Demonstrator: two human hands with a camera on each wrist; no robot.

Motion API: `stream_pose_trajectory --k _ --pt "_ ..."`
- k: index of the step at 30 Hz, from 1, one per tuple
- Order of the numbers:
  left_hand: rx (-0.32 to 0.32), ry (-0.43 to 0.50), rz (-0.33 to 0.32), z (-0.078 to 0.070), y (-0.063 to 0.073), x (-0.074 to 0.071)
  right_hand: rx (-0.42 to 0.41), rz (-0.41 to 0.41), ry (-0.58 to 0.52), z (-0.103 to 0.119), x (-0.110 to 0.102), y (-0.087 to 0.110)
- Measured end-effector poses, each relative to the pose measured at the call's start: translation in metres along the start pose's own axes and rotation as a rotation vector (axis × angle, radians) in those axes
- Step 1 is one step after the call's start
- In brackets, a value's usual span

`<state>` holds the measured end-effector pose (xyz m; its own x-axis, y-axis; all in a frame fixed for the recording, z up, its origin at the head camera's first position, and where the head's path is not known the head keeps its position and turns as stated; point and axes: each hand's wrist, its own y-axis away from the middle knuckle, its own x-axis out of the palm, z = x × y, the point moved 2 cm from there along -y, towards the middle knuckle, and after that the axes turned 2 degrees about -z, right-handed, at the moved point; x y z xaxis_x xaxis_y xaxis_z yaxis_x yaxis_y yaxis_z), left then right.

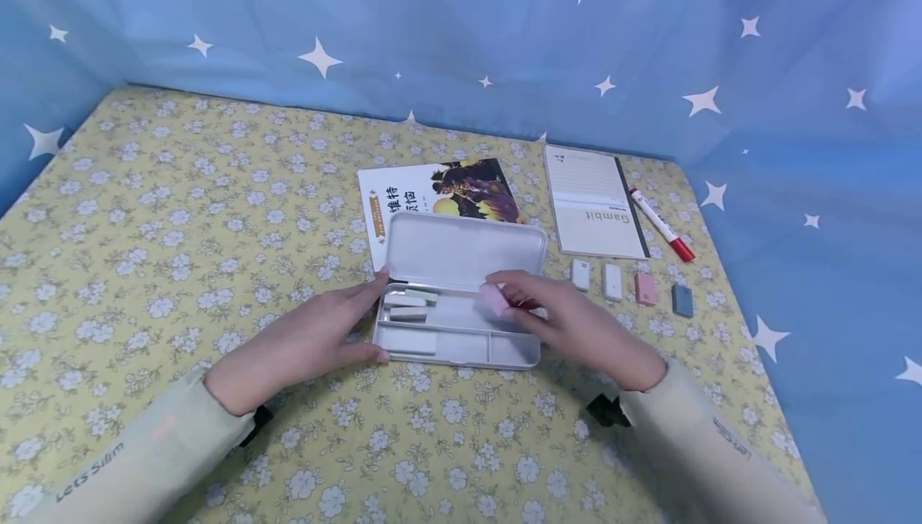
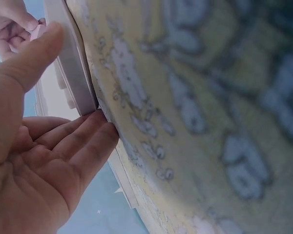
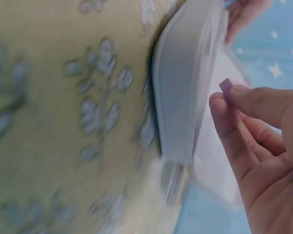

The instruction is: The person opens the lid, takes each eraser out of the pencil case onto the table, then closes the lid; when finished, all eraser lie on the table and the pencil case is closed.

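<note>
At nine o'clock on an open, smooth, round-cornered case [image 1: 468,248], the left hand [image 1: 310,340] rests straight-fingered against the end, presumably steadying it on the flowered tabletop [image 1: 216,268], while toward two o'clock the right hand [image 1: 569,320] delicately pinches a pink block [image 1: 494,300], perhaps for control, over the long rear compartment [image 1: 457,312].

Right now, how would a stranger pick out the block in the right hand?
On the yellow flowered cloth, find the open white case. Over its right half, the right hand pinches a small pale pink block. Unlike the deeper pink block lying on the cloth, it is held in fingers.
</note>
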<state>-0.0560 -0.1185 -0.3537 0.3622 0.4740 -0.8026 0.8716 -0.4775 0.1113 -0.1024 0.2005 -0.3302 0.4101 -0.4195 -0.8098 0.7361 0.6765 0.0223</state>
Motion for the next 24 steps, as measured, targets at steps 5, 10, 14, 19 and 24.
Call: stream_pose_trajectory --k 5,10,14,19,24 --pt "0.0 0.002 0.004 0.0 0.0 0.0 0.076 -0.073 -0.016 -0.018 -0.009 0.02" --pt "-0.004 -0.006 0.007 0.0 -0.001 -0.001 0.129 -0.151 0.007 -0.035 -0.019 0.044" --pt "-0.009 -0.009 0.008 0.0 -0.001 -0.002 0.138 -0.233 0.043 -0.049 -0.029 0.06" --pt "-0.005 -0.002 0.023 -0.001 0.0 -0.003 0.186 -0.334 0.067 -0.064 -0.043 0.08" --pt "-0.004 -0.005 0.024 -0.002 0.002 -0.003 0.295 -0.377 0.072 -0.081 -0.053 0.098"
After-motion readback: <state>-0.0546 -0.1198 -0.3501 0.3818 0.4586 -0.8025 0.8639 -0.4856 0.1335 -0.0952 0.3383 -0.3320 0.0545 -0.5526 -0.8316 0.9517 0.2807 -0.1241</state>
